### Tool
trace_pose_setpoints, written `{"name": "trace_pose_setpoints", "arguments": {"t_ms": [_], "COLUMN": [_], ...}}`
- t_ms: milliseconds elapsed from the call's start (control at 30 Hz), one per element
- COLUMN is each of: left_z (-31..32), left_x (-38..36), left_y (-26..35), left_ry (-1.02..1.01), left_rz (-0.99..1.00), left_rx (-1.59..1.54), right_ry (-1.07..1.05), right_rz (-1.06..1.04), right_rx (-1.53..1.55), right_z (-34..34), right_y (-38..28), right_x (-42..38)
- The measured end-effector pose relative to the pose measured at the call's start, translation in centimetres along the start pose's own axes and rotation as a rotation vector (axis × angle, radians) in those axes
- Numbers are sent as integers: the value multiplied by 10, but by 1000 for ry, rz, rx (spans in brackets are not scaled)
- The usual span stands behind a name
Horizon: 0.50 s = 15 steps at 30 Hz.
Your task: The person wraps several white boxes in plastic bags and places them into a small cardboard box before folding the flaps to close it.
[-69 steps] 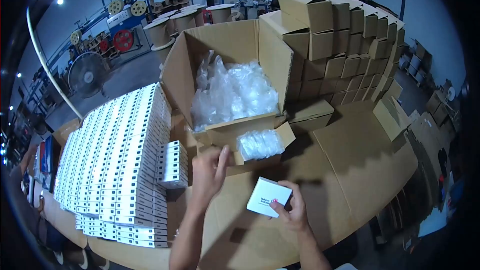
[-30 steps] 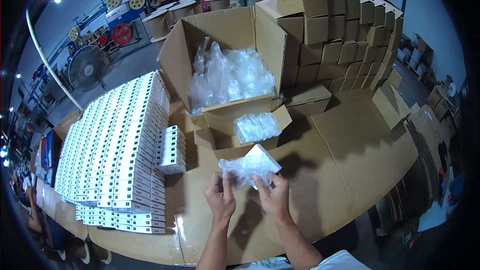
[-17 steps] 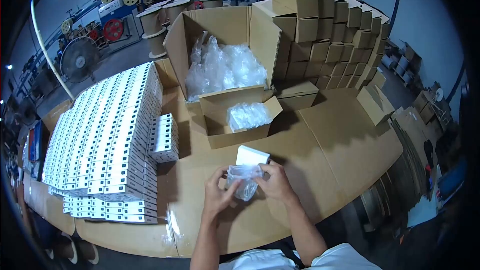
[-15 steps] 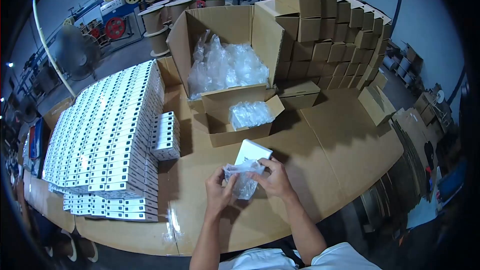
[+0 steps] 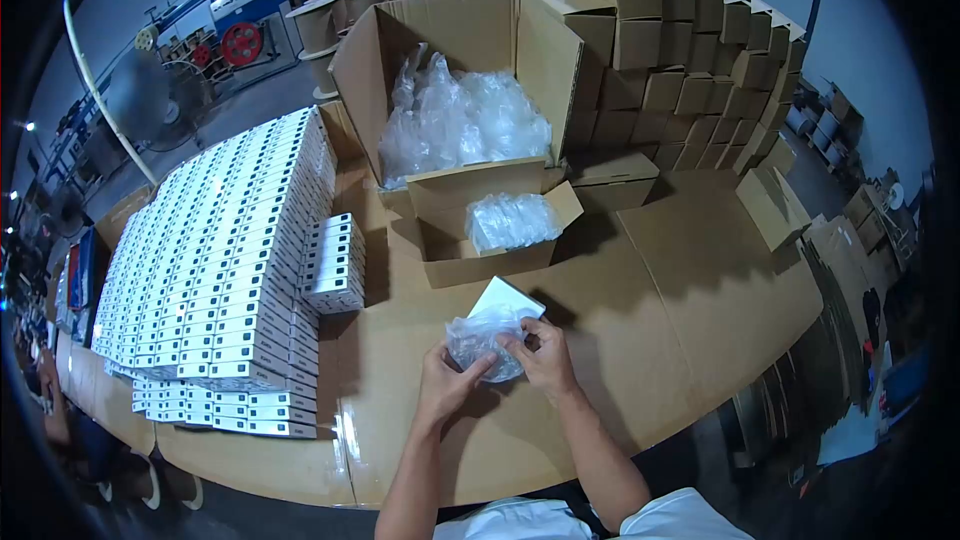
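Note:
In front of me a flat white box [image 5: 507, 299] sticks out of the mouth of a clear bubble-wrap bag [image 5: 475, 338]. My left hand [image 5: 447, 382] is closed on the bag's left side, thumb on top. Its right side is pinched by my right hand [image 5: 543, 355], with fingertips by the box's right corner. The box's lower part is hidden under the plastic and my fingers. Just beyond, an open carton [image 5: 480, 270] holds several bubble-wrapped pieces [image 5: 512, 223].
A big open carton [image 5: 455, 25] full of loose bubble bags [image 5: 465, 120] stands behind. Stacked white boxes [image 5: 215, 270] fill the table's left. Brown cartons [image 5: 690, 70] are piled at the back right, and one carton [image 5: 775, 208] sits at the table's right edge [image 5: 740, 360].
The bag has come further up over the white box, so less of the box shows. My hands stay close together on the bag. The whole view has shifted slightly.

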<state>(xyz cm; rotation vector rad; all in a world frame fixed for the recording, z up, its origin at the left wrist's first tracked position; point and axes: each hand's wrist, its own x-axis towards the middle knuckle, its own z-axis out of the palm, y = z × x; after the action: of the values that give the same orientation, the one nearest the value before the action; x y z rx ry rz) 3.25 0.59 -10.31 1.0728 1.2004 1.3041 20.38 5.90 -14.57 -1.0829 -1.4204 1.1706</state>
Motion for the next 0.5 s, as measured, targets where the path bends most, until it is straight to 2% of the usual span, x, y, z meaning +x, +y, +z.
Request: {"name": "trace_pose_setpoints", "arguments": {"t_ms": [67, 167, 200, 233, 300, 367, 400, 500], "left_z": [2, 3, 3, 2, 1, 0, 0, 4], "left_x": [3, 1, 0, 0, 2, 4, 5, 4], "left_y": [-10, -4, -1, -1, -3, -10, -12, -8], "left_ry": [8, 10, 9, 5, -2, 1, 1, -29], "left_rz": [-25, -87, -110, -119, -134, -74, -44, -48], "left_rx": [-24, -14, -5, 0, 6, 17, 24, -17], "right_ry": [-52, -12, -14, 3, 188, 317, 281, 94], "right_rz": [114, -88, -92, -111, -228, -340, -436, -404], "right_rx": [-41, 251, 236, 261, 92, 160, 268, 351], "right_z": [-4, 0, -7, -13, -29, -31, -33, -35], "right_y": [1, -2, -26, -21, -29, -56, -64, -82], "right_x": [-1, -2, -3, 3, 9, 16, 24, 32]}}
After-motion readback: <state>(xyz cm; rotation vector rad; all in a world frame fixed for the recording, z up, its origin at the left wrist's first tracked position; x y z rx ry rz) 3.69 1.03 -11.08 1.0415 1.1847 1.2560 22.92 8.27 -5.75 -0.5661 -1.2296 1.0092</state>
